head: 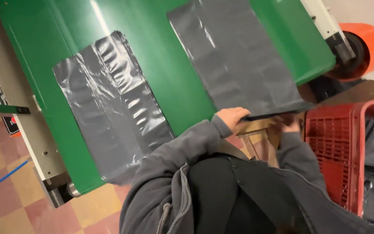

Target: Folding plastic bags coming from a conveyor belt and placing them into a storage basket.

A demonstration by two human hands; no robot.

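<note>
Head view: a green conveyor belt (pixel 161 78) is running up and away from both hands, with a second grey plastic bag (pixel 109 108) lying flat on it, well to the left of the left hand (pixel 231 118). A red plastic crate (pixel 340 147) is sitting just right of the right hand (pixel 290 125), with dark bags inside it. An orange roller cover (pixel 369 43) is showing far beyond the crate.

The grey plastic bag (pixel 239 56) is stretching up the belt from the hands, its near edge hanging off the belt's end. The left hand is pinching that near edge, fingers curling over it. The right hand is sitting under the same edge, mostly covered; whether it is gripping cannot be told.

Grey hoodie sleeves are blocking the wrists; the crate is being cut off at the frame edge.
</note>
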